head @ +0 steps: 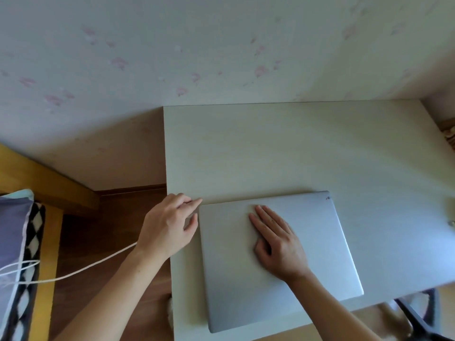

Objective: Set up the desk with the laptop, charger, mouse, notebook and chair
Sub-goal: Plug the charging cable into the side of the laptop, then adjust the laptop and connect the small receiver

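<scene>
Our left hand (170, 225) is reaching in at the far left corner of the laptop (278, 257), fingers curled together around what is most likely the plug end of the white charger cable (81, 268); the plug itself is hidden under the hand, so we cannot tell how firmly we are pinching it. That cable is trailing away from the wrist, off the left edge of the desk (283, 148), over the wooden floor and toward the patterned pillow (17, 254) at the far left. The laptop is lying closed and flat on the near part of the desk, slightly skewed, its near edge close to the desk's front edge. Our right hand (278, 242) is resting flat on the lid, fingers together and stretched out, gripping nothing, simply pressing down. We judge that we are plugging in the charger. To do this well, we are better off keeping that flat palm steady so the laptop is not sliding right as we push, lining the plug up square with the port before pressing, and leaving slack in the cable. At the lower right, part of a dark chair (418, 318) is showing below the desk.
</scene>
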